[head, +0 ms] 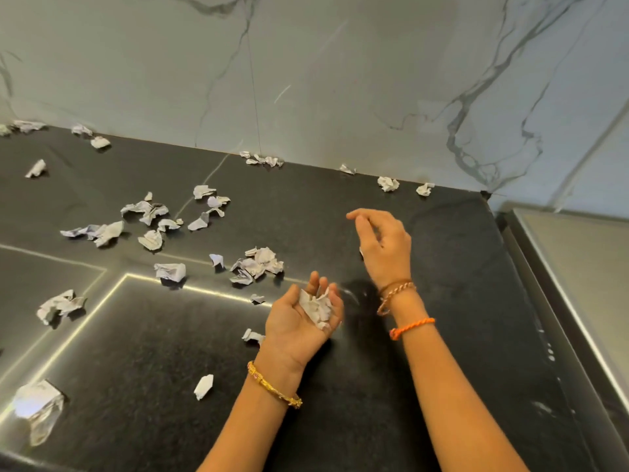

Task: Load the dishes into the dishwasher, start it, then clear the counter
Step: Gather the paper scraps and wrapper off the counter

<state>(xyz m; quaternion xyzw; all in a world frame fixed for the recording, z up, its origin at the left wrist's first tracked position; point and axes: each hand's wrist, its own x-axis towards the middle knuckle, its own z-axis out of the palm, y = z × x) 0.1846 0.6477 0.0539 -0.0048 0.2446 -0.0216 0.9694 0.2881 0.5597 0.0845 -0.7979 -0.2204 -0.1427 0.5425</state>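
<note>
A person is clearing crumpled paper scraps from a dark stone counter (425, 335), working with both hands above its near right part. The left hand (303, 321) is turning palm up and cupping a small heap of gathered scraps (318, 306), its fingers loosely curled around the pile. The right hand (383, 247) is hovering just beyond and to the right of the left, fingers relaxed and parted; whether it is pinching anything cannot be told, though a pale sliver is showing at its lower edge.

Most of the litter is lying to the left of the hands: a loose cluster (257, 265) just beyond the left hand's fingertips, a wider scatter (149, 218) farther left, and single scraps (203, 386) nearer the person. A few more (388, 183) are sitting against the marble wall (306, 80), beyond the right hand.

Judging from the layout, the step is being done best by keeping the cupped left hand low and level as the collecting bowl, and letting the right hand do the picking, starting with the near cluster. Light scraps will likely spill if the palm is tilting or overfilling, so emptying it before reaching for the far-left scatter looks wise. No dishwasher or dishes are showing here.
</note>
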